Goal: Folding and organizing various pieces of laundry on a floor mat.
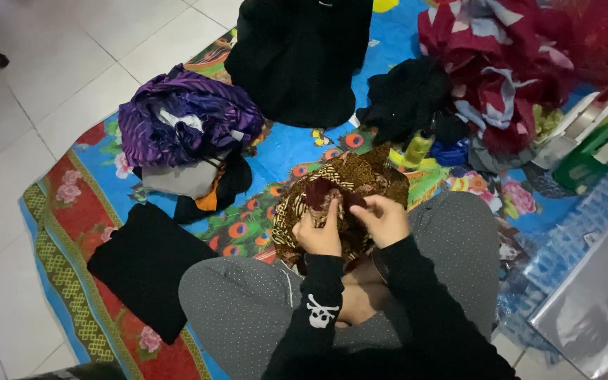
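Beside patterned brown cloth (350, 193): yellow-green bottle (416, 148)

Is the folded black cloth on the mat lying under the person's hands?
No. The folded black cloth lies apart beside the knee, while the left hand and right hand grip a brown patterned cloth.

The person wears a black long-sleeved top whose sleeves reach the wrists. The left sleeve carries a small white skull-and-crossbones mark near the cuff. The trousers are grey, sprinkled all over with tiny pale dots. The hands are bare, without gloves or rings showing.
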